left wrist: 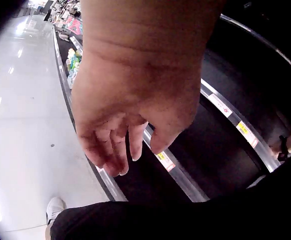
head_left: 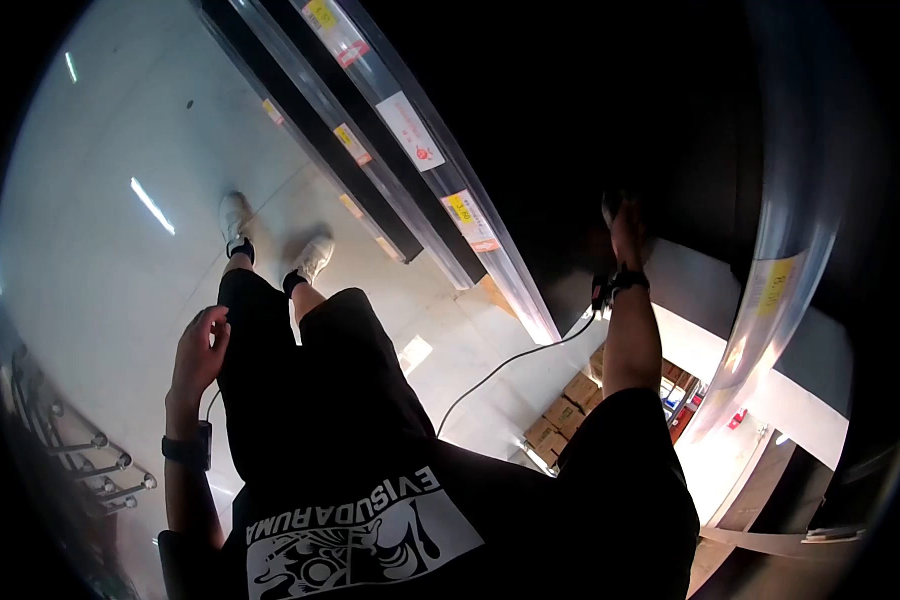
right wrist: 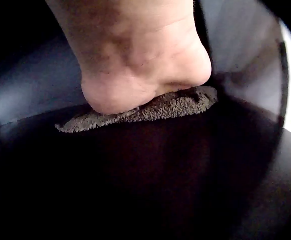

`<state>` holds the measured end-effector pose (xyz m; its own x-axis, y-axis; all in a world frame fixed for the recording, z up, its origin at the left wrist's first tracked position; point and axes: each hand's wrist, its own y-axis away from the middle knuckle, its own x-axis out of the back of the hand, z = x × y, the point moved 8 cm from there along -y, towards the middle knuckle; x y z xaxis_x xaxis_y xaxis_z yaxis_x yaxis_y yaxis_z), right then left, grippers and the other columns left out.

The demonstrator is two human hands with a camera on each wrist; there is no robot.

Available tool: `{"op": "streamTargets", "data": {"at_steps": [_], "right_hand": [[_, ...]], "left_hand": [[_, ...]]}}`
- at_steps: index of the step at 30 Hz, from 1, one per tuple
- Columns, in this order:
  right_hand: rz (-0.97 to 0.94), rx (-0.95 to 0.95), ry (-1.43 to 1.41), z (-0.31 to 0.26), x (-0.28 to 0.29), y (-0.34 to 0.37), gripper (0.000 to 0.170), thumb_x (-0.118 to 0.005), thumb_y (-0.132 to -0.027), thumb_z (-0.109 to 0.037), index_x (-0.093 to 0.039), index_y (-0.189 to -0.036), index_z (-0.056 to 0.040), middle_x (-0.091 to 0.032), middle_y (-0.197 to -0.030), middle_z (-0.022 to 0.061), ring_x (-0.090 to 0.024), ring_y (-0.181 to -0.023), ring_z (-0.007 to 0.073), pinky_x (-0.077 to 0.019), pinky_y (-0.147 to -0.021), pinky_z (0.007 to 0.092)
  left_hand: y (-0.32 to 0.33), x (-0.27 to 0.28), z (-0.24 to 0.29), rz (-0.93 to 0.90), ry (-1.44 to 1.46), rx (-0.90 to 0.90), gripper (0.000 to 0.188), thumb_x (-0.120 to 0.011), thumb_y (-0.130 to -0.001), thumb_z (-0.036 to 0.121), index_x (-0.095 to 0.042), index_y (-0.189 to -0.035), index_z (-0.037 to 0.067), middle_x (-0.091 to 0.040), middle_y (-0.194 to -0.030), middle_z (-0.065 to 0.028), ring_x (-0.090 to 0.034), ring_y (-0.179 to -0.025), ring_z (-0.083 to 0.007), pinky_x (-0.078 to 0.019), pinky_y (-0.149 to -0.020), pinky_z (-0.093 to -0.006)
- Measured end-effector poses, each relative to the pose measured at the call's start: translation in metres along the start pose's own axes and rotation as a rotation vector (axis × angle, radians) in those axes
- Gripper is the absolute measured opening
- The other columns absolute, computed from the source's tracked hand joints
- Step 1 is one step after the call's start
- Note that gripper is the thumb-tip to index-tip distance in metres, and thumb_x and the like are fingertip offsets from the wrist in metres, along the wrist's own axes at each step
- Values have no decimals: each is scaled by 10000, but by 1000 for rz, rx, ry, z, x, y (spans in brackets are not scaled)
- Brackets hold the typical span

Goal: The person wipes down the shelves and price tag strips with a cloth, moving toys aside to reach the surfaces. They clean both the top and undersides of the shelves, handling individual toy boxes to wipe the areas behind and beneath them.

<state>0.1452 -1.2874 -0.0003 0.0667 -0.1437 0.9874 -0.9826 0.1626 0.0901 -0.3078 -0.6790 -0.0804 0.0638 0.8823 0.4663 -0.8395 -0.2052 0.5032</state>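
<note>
My right hand (right wrist: 145, 87) presses a grey-brown, fuzzy cloth (right wrist: 160, 110) against the dark shelf surface (right wrist: 135, 165) in the right wrist view. The palm's heel lies on the cloth, and the fingers are hidden beyond it. Seen from the head, the same hand (head_left: 625, 225) reaches into the dark shelf, its outline mostly lost in shadow. My left hand (head_left: 202, 345) hangs beside the left thigh, holding nothing. In the left wrist view this left hand (left wrist: 135, 110) has loosely bent fingers in front of the shelf fronts.
Shelf tiers with clear edge strips (head_left: 410, 130) and price labels (head_left: 470, 220) run beside my legs. A curved clear strip (head_left: 800, 240) stands right of my right arm. Brown cartons (head_left: 560, 425) sit beyond. A black cable (head_left: 500, 365) trails from the right wrist. A metal rack (head_left: 90, 450) is at left.
</note>
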Motion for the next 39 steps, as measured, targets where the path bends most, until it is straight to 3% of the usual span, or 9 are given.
{"op": "streamTargets", "data": {"at_steps": [4, 6, 8, 10, 12, 23, 28, 35, 39], "right_hand": [[48, -346, 110, 32, 3, 47, 671, -390, -915, -462, -135, -1445, -140, -68, -1496, 179, -131, -1361, 373, -177, -1072, 525], [-310, -141, 587, 9, -18, 79, 664, -441, -900, -428, -175, -1429, -125, -105, -1478, 207, -103, -1349, 416, -190, -1064, 540], [-112, 118, 691, -22, -22, 126, 621, -474, -888, -371, -236, -1403, -117, -192, -1443, 214, -181, -1319, 429, -216, -1048, 549], [200, 457, 660, -4, -40, 169, 557, -478, -887, -306, -297, -1379, -118, -267, -1395, 226, -266, -1266, 430, -269, -1018, 542], [172, 59, 127, -53, 13, 219, 460, -518, -846, -186, -432, -1281, -59, -386, -1284, 219, -360, -1183, 420, -339, -950, 507], [357, 423, -203, -195, 196, 348, 269, -597, -790, -38, -567, -1057, -41, -589, -933, 172, -585, -827, 372, -492, -727, 420], [1129, 274, 27, -158, 345, 407, 259, -555, -882, -154, -583, -1088, 1, -625, -911, 168, -609, -853, 298, -489, -755, 387], [541, 143, 165, -64, 324, 296, 242, -497, -882, -176, -600, -1046, -29, -615, -939, 176, -599, -809, 308, -467, -721, 339], [149, -339, -274, -55, 300, 274, 344, -410, -927, -219, -514, -1196, -32, -608, -1045, 181, -586, -848, 329, -458, -734, 355]], "left_hand": [[-2, -14, -15, 3, 64, -15, 215, -566, -845, 68, -534, -1053, 23, -606, -904, -143, -614, -789, -257, -488, -688, -331], [-4, -17, -7, 1, 33, -78, 217, -573, -841, 76, -536, -1048, 25, -609, -890, -143, -614, -789, -265, -491, -679, -339], [-14, -17, 6, 15, 23, -135, 218, -577, -839, 80, -537, -1046, 26, -610, -883, -143, -615, -789, -269, -492, -675, -343], [-22, -18, 16, -11, 73, -110, 222, -582, -840, 97, -541, -1048, 27, -611, -858, -137, -613, -767, -267, -491, -660, -344], [-31, -19, 27, 1, 49, -195, 222, -584, -843, 103, -545, -1050, 31, -614, -852, -134, -610, -740, -265, -491, -648, -346], [-83, 9, 111, -121, -70, -335, 226, -568, -849, 105, -531, -1065, 49, -628, -949, -144, -629, -810, -280, -501, -706, -363], [-98, 49, 174, -146, -112, -577, 234, -559, -854, 91, -527, -1081, 41, -612, -975, -118, -613, -796, -237, -492, -668, -334], [-97, 161, 289, 263, -60, -921, 367, -545, -847, 44, -476, -1207, 62, -419, -1275, -171, -528, -1061, -300, -483, -791, -373], [-81, 220, 336, 521, -115, -1131, 467, -547, -881, 138, -397, -1322, 113, -270, -1397, -156, -465, -1122, -289, -472, -805, -368]]}}
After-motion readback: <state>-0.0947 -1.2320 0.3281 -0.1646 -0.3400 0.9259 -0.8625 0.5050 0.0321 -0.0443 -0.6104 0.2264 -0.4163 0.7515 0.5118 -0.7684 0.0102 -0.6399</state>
